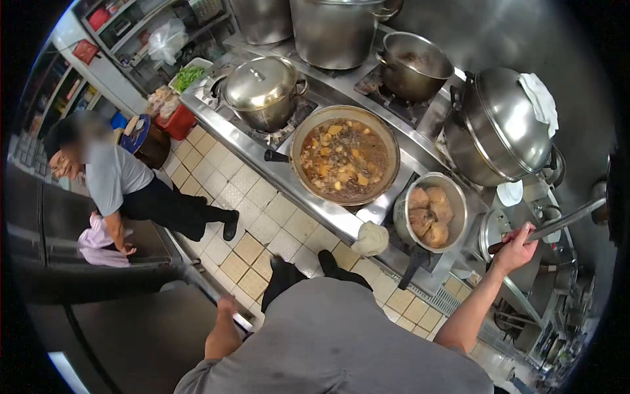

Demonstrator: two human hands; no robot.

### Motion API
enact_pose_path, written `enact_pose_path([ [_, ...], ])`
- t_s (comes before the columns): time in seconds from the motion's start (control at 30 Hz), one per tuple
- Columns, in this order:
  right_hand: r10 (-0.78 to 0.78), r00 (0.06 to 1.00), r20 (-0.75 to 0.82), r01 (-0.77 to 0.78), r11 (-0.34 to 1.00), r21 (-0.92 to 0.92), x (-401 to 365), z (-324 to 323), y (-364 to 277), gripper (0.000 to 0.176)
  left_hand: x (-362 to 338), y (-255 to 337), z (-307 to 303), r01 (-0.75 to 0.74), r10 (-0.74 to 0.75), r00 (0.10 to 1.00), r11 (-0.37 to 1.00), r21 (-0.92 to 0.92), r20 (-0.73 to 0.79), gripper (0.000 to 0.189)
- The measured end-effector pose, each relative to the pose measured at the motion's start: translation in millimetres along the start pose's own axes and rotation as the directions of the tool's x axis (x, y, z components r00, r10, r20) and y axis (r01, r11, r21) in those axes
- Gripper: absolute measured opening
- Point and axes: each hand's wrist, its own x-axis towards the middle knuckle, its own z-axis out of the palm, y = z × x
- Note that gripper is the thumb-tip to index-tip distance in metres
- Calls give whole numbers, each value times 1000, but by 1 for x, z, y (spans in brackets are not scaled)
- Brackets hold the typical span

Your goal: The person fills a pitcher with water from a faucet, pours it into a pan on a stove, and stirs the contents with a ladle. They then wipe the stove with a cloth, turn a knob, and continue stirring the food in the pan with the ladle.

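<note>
My right hand (515, 253) is closed round the dark end of a long metal-shafted tool (567, 220), whose far end lies at the right edge of the view. Left of that hand, a pot of large brown meat pieces (431, 220) stands on the stove. A wide pan of brown stew with orange chunks (344, 157) sits near the middle, its black handle pointing left. My left hand (228, 307) hangs low beside the counter edge at the left; its fingers are too indistinct to read.
Lidded pots (260, 88) and a large domed steamer (505, 128) stand on the stove (223, 128). A folded cloth (371, 238) lies on its front edge. Another person (121, 174) leans at the left with a pink cloth (105, 240). Tiled floor (246, 197) lies between.
</note>
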Motion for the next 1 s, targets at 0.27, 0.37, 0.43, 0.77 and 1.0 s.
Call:
enact_pose_path([
  [0.27, -26, 998, 60, 50, 897, -440, -166, 17, -53, 11, 80, 13, -164, 627, -175, 738, 536, -566, 652, 24],
  [0.37, 363, 924, 120, -198, 723, -662, -236, 53, -115, 21, 201, 19, -282, -50, 181, 970, 801, -596, 162, 26],
  [0.43, 303, 940, 157, -116, 716, -689, -275, 76, -159, 23, 282, 23, -332, -101, 264, 957, 685, -721, 117, 31],
  [0.77, 465, 878, 115, -170, 527, -833, -429, 70, -218, 22, 373, 54, -431, -3, 155, 974, 736, -677, 164, 26],
  [1.0, 421, 894, 150, -129, 565, -815, -433, 46, -218, 20, 245, 135, -452, 322, 719, 633, 92, -942, 287, 48],
])
